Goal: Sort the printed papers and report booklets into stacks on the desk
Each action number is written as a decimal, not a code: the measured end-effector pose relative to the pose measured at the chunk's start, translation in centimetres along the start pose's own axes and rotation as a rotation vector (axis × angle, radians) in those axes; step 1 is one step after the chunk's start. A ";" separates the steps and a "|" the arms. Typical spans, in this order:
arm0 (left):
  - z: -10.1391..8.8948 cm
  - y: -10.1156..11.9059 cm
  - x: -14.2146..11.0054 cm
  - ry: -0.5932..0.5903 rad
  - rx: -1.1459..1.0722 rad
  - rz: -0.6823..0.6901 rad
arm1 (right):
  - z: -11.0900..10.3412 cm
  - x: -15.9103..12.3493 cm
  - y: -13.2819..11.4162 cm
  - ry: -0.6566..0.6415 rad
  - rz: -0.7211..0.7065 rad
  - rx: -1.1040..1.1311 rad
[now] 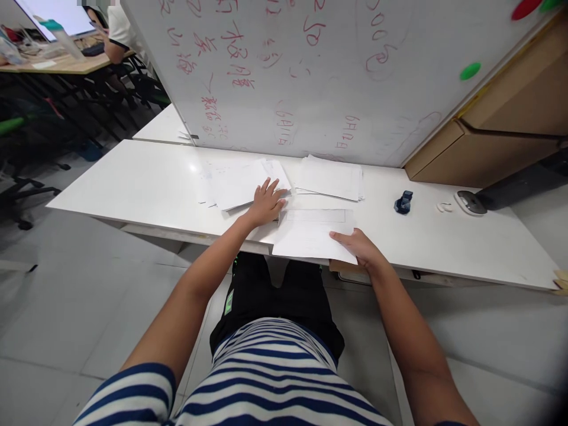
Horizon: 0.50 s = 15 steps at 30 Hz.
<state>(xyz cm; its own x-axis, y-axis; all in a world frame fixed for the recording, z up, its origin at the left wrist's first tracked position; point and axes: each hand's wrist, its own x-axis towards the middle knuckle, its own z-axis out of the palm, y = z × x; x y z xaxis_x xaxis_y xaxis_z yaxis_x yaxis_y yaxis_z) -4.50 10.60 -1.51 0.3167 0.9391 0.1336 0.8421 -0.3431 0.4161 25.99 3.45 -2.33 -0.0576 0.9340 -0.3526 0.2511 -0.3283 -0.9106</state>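
Note:
My right hand [361, 245] grips a white sheet of paper [310, 234] at its right edge, thumb on top and fingers beneath. The sheet lies partly over the front edge of the desk and has a thin printed box near its far side. To its left, my left hand [267, 203] rests with fingers spread on the right part of a loose stack of papers [239, 182]. A second, neater stack of papers [331, 177] sits farther back, behind the sheet.
A whiteboard [284, 77] with red handwriting stands along the back of the white desk [155, 183]. On the right are a dark blue object [403, 202], a small white item [444, 207], a computer mouse [470, 203] and cardboard boxes [483, 136]. Another person [124, 35] sits at the far left.

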 end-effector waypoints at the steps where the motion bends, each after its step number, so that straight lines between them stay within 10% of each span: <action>1: 0.0 -0.1 0.0 0.004 -0.006 -0.001 | -0.1 0.0 0.0 -0.008 -0.004 0.006; 15: -0.6 0.2 0.0 -0.006 -0.095 0.008 | -0.1 0.9 0.1 0.015 0.129 0.002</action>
<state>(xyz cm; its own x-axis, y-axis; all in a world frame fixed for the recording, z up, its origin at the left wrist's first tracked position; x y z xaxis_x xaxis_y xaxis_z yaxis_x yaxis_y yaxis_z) -4.61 10.50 -0.90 0.3266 0.9359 0.1317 0.7941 -0.3473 0.4988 26.03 4.27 -2.75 -0.0105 0.8859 -0.4637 0.2537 -0.4462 -0.8582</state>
